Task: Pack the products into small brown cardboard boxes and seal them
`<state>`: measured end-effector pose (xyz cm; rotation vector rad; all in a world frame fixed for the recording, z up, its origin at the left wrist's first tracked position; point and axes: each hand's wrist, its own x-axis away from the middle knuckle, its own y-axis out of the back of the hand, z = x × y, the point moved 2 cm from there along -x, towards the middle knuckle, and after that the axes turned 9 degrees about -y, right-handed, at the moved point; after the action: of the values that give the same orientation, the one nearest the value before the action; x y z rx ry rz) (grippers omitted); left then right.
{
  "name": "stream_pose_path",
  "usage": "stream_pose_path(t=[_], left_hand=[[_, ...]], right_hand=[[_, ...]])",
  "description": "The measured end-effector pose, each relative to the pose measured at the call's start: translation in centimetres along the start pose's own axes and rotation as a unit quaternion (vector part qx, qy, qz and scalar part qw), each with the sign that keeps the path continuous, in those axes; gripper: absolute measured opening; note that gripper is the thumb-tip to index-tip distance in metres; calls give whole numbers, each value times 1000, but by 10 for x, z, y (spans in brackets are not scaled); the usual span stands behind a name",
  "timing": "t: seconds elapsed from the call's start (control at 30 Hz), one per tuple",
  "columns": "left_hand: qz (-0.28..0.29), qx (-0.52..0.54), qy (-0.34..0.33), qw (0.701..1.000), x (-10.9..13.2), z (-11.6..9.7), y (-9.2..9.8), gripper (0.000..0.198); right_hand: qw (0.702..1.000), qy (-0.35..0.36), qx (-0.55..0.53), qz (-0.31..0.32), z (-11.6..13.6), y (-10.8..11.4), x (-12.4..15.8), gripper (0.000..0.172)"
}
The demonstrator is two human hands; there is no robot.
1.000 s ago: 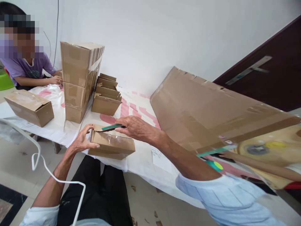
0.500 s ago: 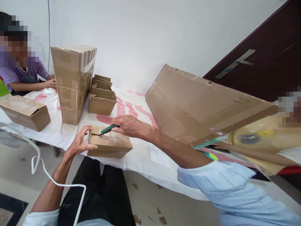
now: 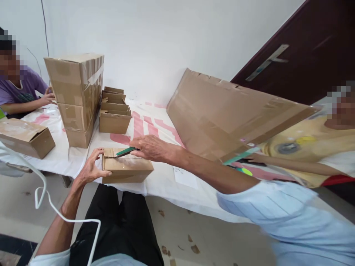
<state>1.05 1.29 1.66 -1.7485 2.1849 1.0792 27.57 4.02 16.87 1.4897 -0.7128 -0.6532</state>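
A small cardboard box [image 3: 127,173] lies lengthwise near the front edge of the cloth-covered table. My left hand [image 3: 93,167] clasps its left end, thumb on the front face and fingers round the back corner. In my right hand [image 3: 148,147] is a green utility knife [image 3: 126,151], its tip at the flap on the top left of the box. The fingers are closed round the knife's rear, so that part is hidden. Clear tape shows along the box top.
Left of the box rises a stack of taped boxes [image 3: 72,111]; beside it stand several open boxes [image 3: 115,122]. Another box [image 3: 27,138] lies far left. A large cardboard panel [image 3: 222,111] leans on the right. People sit at both sides. A white cable [image 3: 69,220] crosses my left forearm.
The view has shifted slightly to the right. Both hands keep their hold on the box and the knife; the knife's tip has moved very little along the flap.
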Motion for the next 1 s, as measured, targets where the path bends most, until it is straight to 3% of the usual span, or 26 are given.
stream_pose_path(t=[0.3,0.43,0.5,0.57,0.63,0.77,0.83,0.9,1.0], left_hand=[[11,12,9,1000,-2,0,3,75],[25,23,24,999,-4,2,6,91],[32,22,30,999,-6,3,7,104],[37,19,29,999,-9,3,8,113],[44,16,24,999,-11,3,9,118],[53,15,23,998,-14,1,15,122],[55,20,26,998,-15,1,19,123],[57,26,30,998,-16,0,23,125],[63,35,41,997,-17,-2,25,129]], right_hand=[[995,-90,53,5,-39,-12,40,20],[993,-111,1,-44,-77,-7,69,19],[983,-147,-56,-96,-100,-18,90,21],[959,-198,-126,-160,-113,-50,109,26],[928,-242,-185,-214,-110,-101,121,28],[887,-333,-189,-258,-74,-210,121,32],[884,-334,-187,-267,-58,-234,114,33],[877,-316,-203,-299,-51,-228,104,33],[866,-258,-238,-356,-48,-177,82,36]])
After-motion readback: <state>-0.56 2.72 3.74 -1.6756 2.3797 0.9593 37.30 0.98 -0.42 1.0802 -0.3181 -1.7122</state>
